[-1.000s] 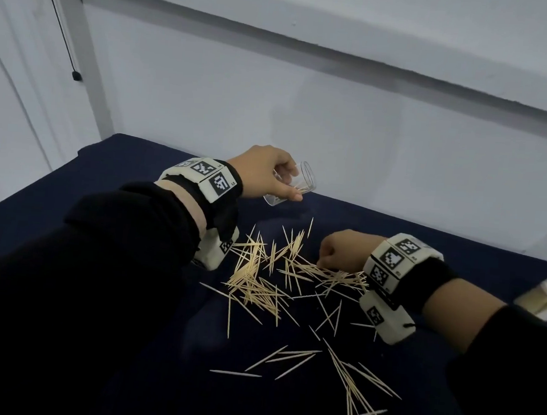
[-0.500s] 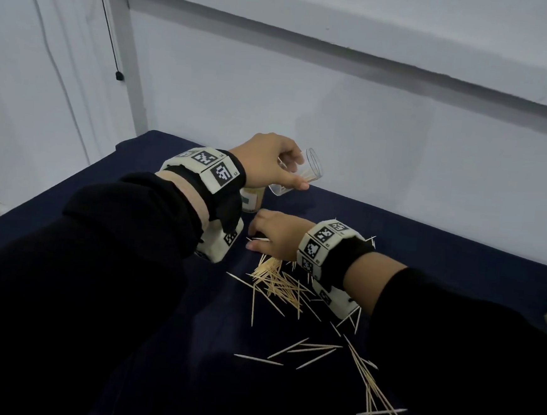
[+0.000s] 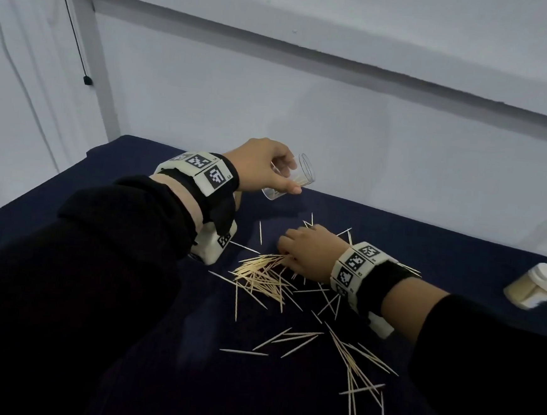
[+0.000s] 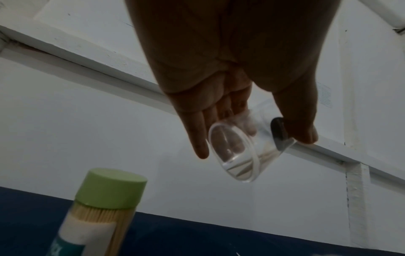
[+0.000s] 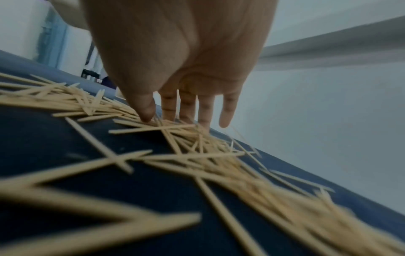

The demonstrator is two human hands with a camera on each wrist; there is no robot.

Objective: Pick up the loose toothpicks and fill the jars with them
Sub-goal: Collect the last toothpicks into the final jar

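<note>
From the head view, the left hand (image 3: 259, 165) grips a tilted clear jar (image 3: 289, 181) above the far table (image 3: 458, 254), while the right hand (image 3: 308, 251) rests straight fingers on the toothpicks (image 3: 260, 273) heaped mid-table. The left wrist view shows the jar nearly empty, mouth tipped right: its few sticks could slide out. In the right wrist view, the spread fingertips (image 5: 145, 110) press the pile flat, so a careless rake may scatter it.

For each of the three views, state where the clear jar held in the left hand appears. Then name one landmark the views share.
Head: clear jar upper centre, tilted, in the left hand.
Left wrist: centre right, base towards camera, held between fingers and thumb.
Right wrist: not in it.
Shared landmark: the dark blue tabletop.
</note>
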